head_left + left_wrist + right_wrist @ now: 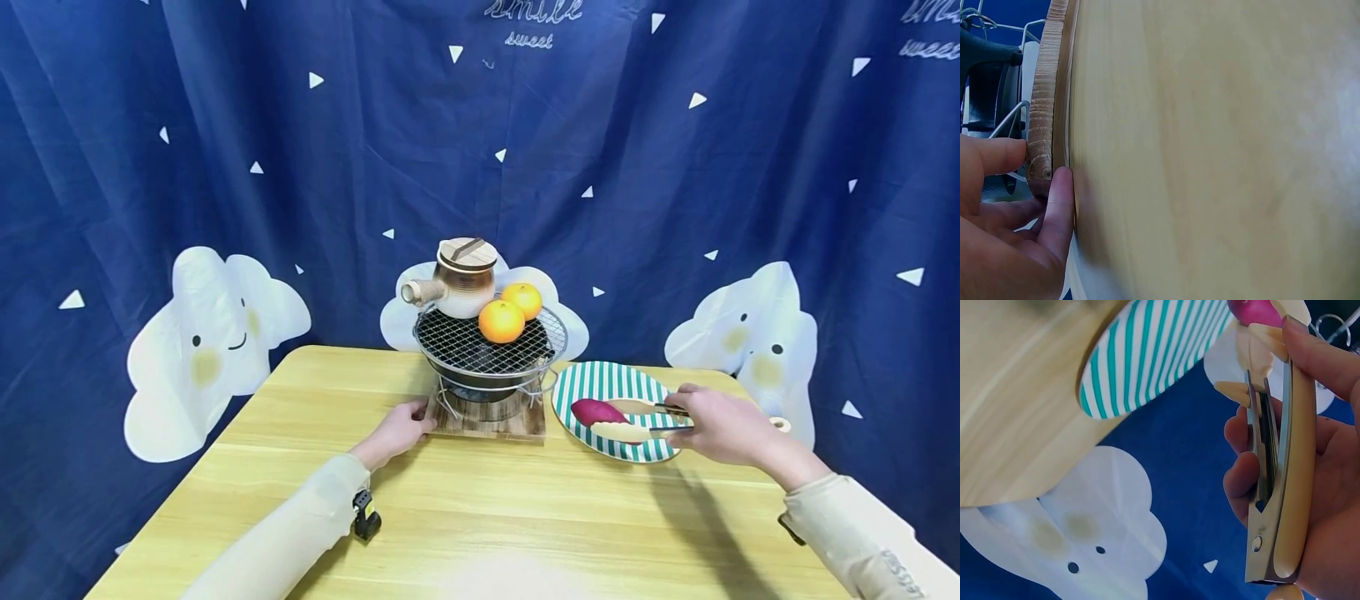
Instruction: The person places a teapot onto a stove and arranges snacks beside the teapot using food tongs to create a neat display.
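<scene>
- Tongs (1279, 487), steel w/ pale wooden tips, sit in the right hand (723, 429); fingers and thumb curled round the arms, squeezing them nearly together.
- Tong tips reach over the teal-and-white striped round plate (600, 382), right at the pale cream long piece of food (622, 432). They look to be clamping it, but the head view is too small to be sure.
- Purple sweet potato (596, 411) lies on the same plate, just beside the pale piece, on the side nearer the grill.
- Left hand (397, 432) rests on the yellow wooden table (487, 508) w/ straight fingers touching the near left corner of the square wooden base board (491, 423). The wrist cam shows a fingertip (1060, 194) against the board's edge (1041, 125), pressing, not gripping.
- On the board: small round charcoal grill with wire mesh top (480, 354).
- On the mesh: brown ceramic side-handle teapot with wooden lid (459, 279) at the back left, two oranges (501, 321) touching each other at the right.
- Behind everything: dark blue curtain with white triangles and cloud faces (217, 333).
</scene>
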Available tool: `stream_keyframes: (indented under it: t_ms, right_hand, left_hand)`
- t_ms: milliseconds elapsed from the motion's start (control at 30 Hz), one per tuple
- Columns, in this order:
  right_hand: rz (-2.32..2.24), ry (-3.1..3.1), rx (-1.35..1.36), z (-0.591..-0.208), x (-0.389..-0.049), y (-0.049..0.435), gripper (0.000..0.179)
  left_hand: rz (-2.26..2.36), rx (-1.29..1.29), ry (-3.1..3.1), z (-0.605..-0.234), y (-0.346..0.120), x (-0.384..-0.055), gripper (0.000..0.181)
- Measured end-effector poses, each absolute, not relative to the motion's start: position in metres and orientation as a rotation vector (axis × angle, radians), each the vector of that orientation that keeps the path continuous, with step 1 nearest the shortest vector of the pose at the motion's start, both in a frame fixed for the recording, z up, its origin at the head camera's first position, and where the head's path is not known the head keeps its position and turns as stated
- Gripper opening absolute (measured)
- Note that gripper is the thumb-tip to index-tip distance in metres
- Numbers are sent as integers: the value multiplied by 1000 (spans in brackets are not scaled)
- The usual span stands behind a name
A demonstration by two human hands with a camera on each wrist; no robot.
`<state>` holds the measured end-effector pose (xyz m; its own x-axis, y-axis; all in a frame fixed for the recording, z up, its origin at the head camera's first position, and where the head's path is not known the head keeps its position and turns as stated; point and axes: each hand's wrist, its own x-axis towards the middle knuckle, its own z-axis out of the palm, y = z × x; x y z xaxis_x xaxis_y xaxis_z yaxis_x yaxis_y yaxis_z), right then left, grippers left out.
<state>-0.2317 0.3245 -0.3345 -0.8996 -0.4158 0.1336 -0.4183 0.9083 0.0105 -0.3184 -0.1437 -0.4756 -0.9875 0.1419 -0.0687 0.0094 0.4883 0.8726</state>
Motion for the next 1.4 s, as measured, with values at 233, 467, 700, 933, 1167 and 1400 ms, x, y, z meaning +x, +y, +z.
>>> stream_keyframes:
  t_ms: [233, 467, 700, 933, 1167, 1400]
  right_hand:
    - [72, -2873, 705, -317, -231, 324, 39]
    - [69, -2876, 666, -300, -226, 324, 38]
    - [29, -2851, 667, -286, -221, 323, 41]
    - [-1, -2825, 691, -269, -215, 319, 46]
    - [-34, -2835, 685, -256, -208, 312, 46]
    - [-57, -2859, 660, -245, -201, 305, 46]
  left_hand:
    - [1558, 135, 2573, -477, -145, -319, 54]
    - [1564, 139, 2559, -475, -145, -318, 55]
    - [1571, 153, 2557, -473, -144, -316, 54]
    - [1561, 139, 2566, -473, -144, -317, 53]
    - [1562, 145, 2573, -475, -145, -317, 52]
    - [1556, 148, 2581, -477, -145, -318, 53]
